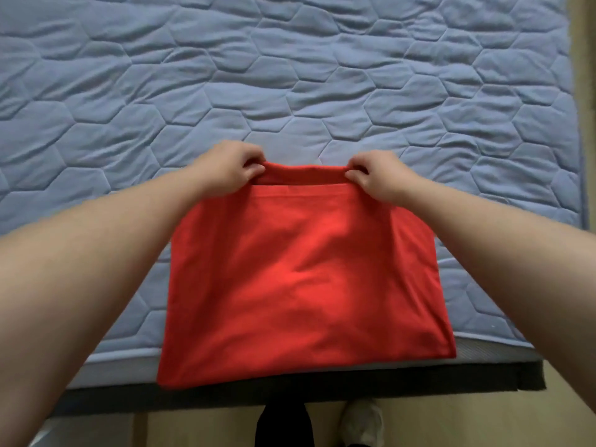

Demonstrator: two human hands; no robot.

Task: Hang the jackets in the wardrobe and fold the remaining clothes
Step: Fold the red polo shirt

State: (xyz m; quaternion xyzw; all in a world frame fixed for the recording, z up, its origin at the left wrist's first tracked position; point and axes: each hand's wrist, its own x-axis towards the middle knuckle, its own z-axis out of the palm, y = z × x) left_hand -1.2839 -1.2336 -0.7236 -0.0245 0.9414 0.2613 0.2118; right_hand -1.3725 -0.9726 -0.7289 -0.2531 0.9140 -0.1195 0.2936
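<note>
**Red cloth pinched at its far corners on the bed**

Head view: a red garment (303, 279) lies as a flat, roughly rectangular piece on the near part of a blue quilted mattress (290, 75). Its near edge hangs past the mattress rim and over the dark bed base (354, 387). No sleeve, collar or label shows, so what sort of clothing it is cannot be told.

The left hand (225, 167) grips the far left corner of the cloth, and the right hand (377, 179) grips the far right corner. On both, the fingers are curled tight and pinch the fabric against the thumb. The fingertips are tucked into the fold and mostly hidden. Between the two hands the far edge is raised a little and rolled toward the person, with a darker, shaded band of red just beneath it. How many layers lie there is hard to make out.

Both bare forearms run in from the lower corners of the frame and cover parts of the garment's left and right sides, so those edges are only partly seen.

The mattress is cut off at the top and the left. Below the bed base, a dark trouser leg (283, 424) and a pale shoe (362, 421) show on a light floor, both blurred and cut off by the bottom of the frame.
</note>
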